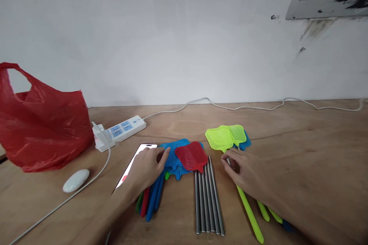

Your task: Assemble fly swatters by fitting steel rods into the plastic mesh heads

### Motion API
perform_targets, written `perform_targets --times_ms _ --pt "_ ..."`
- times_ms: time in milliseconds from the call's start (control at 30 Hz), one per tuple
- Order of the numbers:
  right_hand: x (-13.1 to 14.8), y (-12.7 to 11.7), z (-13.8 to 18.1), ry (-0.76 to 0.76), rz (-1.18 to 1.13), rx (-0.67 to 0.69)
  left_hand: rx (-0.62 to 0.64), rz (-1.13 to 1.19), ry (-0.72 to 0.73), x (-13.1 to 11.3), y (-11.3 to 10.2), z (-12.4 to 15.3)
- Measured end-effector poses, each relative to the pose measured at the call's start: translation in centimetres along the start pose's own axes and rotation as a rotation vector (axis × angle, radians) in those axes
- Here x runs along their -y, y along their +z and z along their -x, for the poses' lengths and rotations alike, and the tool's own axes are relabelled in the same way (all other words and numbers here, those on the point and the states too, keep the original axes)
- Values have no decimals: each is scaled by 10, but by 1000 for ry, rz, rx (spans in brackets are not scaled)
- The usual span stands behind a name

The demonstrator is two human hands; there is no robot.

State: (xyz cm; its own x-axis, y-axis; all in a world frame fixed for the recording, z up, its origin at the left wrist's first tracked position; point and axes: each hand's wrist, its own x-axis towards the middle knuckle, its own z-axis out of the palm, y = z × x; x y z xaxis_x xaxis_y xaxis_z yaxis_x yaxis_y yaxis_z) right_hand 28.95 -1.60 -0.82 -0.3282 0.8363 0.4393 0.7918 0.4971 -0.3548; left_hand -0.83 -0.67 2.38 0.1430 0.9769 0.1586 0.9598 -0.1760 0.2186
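Observation:
My right hand (243,168) pinches the metal shaft of a yellow-green fly swatter, just below its mesh head (220,138); its long handle (250,214) points toward me. Beside it, a second yellow-green head (238,134) overlaps a blue head (245,142). My left hand (148,164) is curled over the left group of swatters, next to blue mesh heads (174,153); whatever its fingers grip is hidden. Blue, red and green handles (152,199) stick out below it. A red head (192,156) lies across the top of a row of metal rods (208,203).
A lit phone (135,160) lies partly under my left hand. Further left are a white mouse-shaped object (76,180), a white power strip (123,132) with cables, and a red plastic bag (46,122). A white cord (244,107) runs along the wall behind the wooden table (316,141).

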Motion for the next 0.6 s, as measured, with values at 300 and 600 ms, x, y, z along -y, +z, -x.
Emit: perform_targets --times_ms 300,600 --pt "10 -6 3 7 -115 95 32 776 158 -18 -1 9" --pt "14 -9 3 -4 -123 123 -697 600 488 -18 8 27"
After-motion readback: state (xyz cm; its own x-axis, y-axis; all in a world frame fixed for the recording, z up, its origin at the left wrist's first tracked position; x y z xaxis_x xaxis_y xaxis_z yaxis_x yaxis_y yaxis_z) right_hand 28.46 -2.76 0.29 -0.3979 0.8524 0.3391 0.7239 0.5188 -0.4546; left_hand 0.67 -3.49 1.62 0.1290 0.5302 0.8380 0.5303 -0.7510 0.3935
